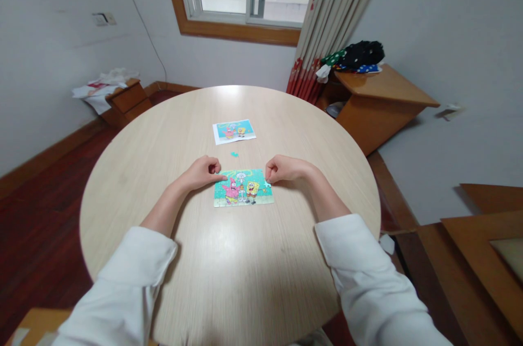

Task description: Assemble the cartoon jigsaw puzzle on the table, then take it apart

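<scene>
A jigsaw puzzle [232, 200] of cartoon characters lies flat on the table in front of me, its pieces joined into a rectangle. My left hand [203, 170] rests at its upper left corner, fingers curled and thumb pressed on the edge. At the upper right edge, my right hand [279, 169] pinches a small puzzle piece [267, 184], pale and partly hidden by the fingertips. Beyond the puzzle lie a loose turquoise piece [234, 155] and a printed reference picture [236, 131] showing the same characters.
The round wooden table [229, 275] fills the middle. Behind it are a window [245, 20] and a long curtain [322, 24]. Clothes [362, 55] lie on a wooden cabinet [379, 87] at right; papers [100, 90] cover a small drawer unit [129, 101] at left.
</scene>
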The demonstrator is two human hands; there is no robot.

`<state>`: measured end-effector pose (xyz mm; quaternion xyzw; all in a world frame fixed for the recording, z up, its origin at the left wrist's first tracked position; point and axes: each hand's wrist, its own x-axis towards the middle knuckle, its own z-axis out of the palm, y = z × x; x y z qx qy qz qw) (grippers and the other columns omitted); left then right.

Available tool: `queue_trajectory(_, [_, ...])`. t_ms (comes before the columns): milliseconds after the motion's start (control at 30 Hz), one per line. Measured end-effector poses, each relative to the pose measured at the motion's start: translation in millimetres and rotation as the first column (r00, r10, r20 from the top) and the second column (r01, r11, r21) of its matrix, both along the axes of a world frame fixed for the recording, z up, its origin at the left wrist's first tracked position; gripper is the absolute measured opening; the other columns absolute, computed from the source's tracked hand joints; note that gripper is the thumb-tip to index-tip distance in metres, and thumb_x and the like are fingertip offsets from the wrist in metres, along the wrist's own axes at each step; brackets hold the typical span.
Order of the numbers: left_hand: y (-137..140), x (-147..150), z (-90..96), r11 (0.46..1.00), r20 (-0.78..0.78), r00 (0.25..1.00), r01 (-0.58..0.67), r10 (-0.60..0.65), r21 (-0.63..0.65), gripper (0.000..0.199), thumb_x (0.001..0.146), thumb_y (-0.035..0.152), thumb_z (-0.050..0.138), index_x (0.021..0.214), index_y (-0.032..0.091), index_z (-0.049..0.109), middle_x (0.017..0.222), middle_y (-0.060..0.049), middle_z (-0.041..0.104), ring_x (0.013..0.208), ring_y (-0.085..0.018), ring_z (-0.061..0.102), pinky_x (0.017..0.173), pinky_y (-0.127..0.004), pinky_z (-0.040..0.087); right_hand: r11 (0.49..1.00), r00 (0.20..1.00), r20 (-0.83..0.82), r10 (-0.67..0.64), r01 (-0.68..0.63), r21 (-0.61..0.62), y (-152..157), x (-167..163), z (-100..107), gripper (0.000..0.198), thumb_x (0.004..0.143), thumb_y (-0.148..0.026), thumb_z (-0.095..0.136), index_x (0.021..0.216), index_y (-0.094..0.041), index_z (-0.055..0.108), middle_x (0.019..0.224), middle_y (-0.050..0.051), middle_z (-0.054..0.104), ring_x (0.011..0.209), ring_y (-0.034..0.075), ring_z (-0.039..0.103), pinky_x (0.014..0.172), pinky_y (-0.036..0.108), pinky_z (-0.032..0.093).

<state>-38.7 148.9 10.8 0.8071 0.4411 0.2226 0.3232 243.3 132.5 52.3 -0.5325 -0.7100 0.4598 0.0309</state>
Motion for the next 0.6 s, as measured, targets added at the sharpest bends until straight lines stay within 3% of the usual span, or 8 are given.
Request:
queue_trajectory(467, [-1.1, 1.2, 2.2, 1.000, 0.004, 1.000, 0.011, -0.011, -0.015, 0.033, 0.065, 0.037, 0.070, 0.057, 0.017, 0.045, 0.057, 0.004, 0.043, 0.055, -0.009, 0.036, 0.054, -0.024, 0.030, 1.000, 1.000, 0.025, 0.013, -0.013, 0.007, 5.9, -0.5, -16.1, 0.004, 0.058, -0.011, 0.060, 0.059, -0.015, 0.058, 0.054, -0.002, 0.055, 0.051, 0.009, 0.047, 0.050, 0.022, 0.033])
queue_trajectory(600, [-0.9, 0.9, 2.9, 1.000, 0.001, 1.000, 0.012, -0.012, -0.022, 0.033, 0.065, 0.037, 0.070, 0.057, 0.017, 0.044, 0.057, 0.004, 0.042, 0.055, -0.009, 0.036, 0.054, -0.024, 0.030, 0.999, 0.998, 0.052, 0.021, -0.023, 0.030, 1.9, -2.5, -6.6, 0.007, 0.058, -0.010, 0.061, 0.057, -0.015, 0.056, 0.054, -0.002, 0.056, 0.052, 0.009, 0.048, 0.050, 0.022, 0.033])
